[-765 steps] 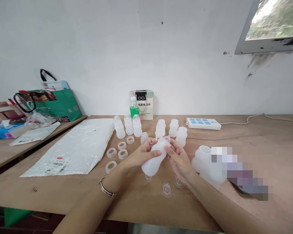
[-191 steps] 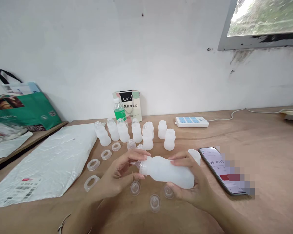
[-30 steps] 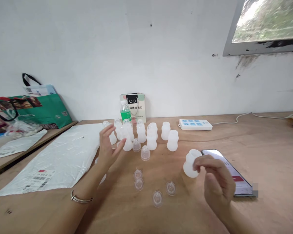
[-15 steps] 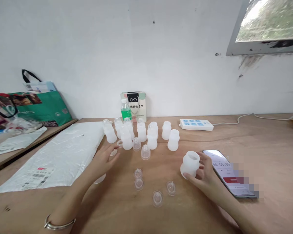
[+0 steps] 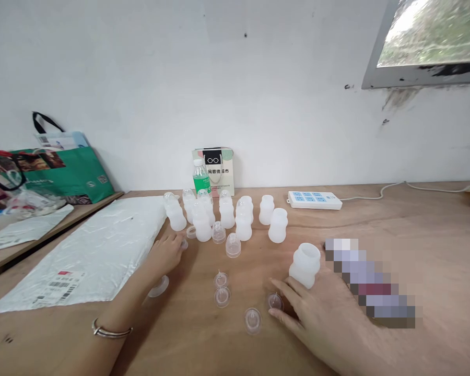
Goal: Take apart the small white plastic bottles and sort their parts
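Observation:
My left hand has its fingers bent down onto a translucent bottle collar ring, mostly hidden beneath them. A second collar ring lies under my left forearm, partly covered. My right hand is open, thumb and fingers apart at the side of a clear silicone nipple on the table. Just beyond those fingers stands an open white baby bottle, upright and untouched. Another nipple sits nearer the front, and two more nipples lie close together at centre.
Several capped baby bottles and two open bottles stand at the back. Two clear dome caps are in front of them. A white plastic mailer covers the left; a power strip and a blurred-out phone are right.
My right hand has let go of the open bottle and moved left and nearer, to the nipple. My left hand has closed its fingers down over the collar ring.

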